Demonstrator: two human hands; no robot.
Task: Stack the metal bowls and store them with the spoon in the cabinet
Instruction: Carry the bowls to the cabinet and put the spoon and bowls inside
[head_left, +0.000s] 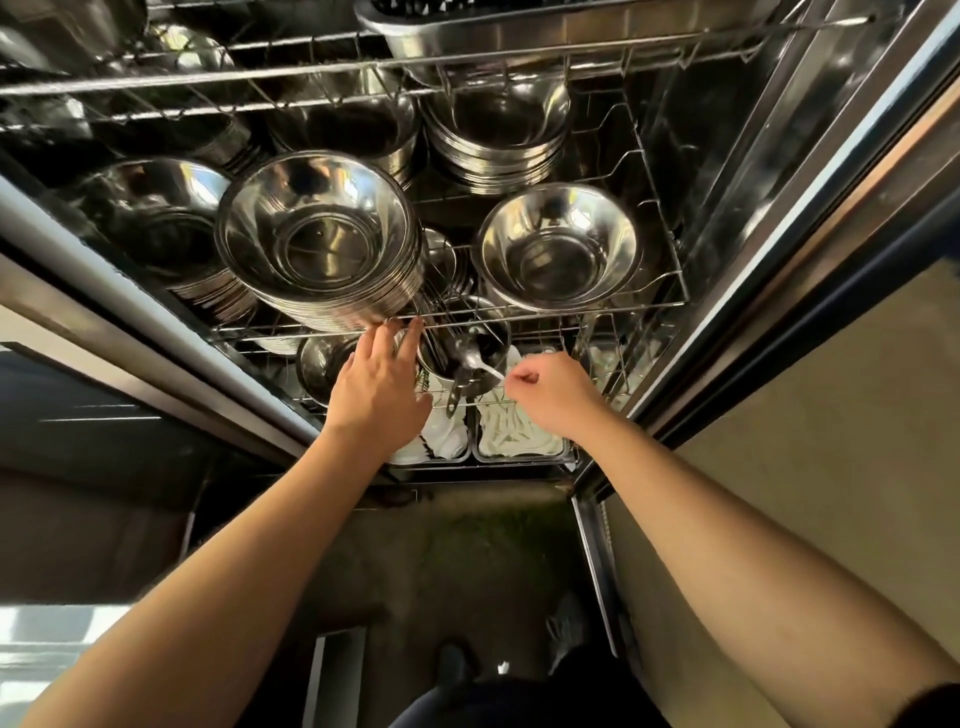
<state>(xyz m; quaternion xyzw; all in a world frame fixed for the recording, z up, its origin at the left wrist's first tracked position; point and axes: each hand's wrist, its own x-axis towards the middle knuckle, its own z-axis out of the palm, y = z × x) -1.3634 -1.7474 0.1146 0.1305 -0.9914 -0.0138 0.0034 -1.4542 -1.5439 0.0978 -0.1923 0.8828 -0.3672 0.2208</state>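
A tall stack of metal bowls (317, 244) stands on a wire shelf (649, 304) inside the open cabinet. My left hand (376, 382) reaches up with fingers spread, its fingertips touching the bottom rim of that stack at the shelf's front wire. A shorter stack of bowls (558, 252) sits to the right. Below the shelf, a metal spoon (467, 358) leans in a round metal cup (470, 345). My right hand (550, 389) pinches the spoon's pale handle end, with the spoon's bowl inside the cup.
More bowl stacks fill the shelf at the left (156, 223) and back (498, 140). An upper wire rack (363, 73) carries a metal pan. Trays of white items (519, 436) lie on the lower shelf. The cabinet's door frame (779, 249) rises at right.
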